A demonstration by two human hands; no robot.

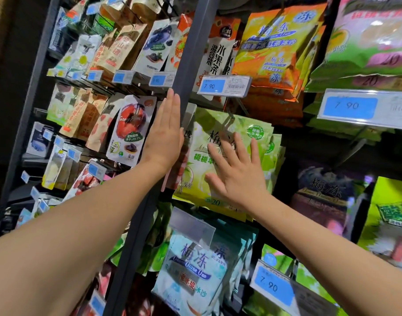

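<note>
Spread flat, the right hand [237, 176] is pressed on a hanging light-green plastic pouch [220, 120]; the straight-fingered left hand [165, 137] is held beside a dark grey metal upright [190, 53].

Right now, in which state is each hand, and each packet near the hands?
left hand: open, fingers straight and together, beside the dark post.
right hand: open, fingers spread, flat on the green packet.
green packet: sealed, hanging at the front of its row.
pale blue packet: sealed, hanging below, untouched.
price tag: in its holder, reads 7.90.
</note>
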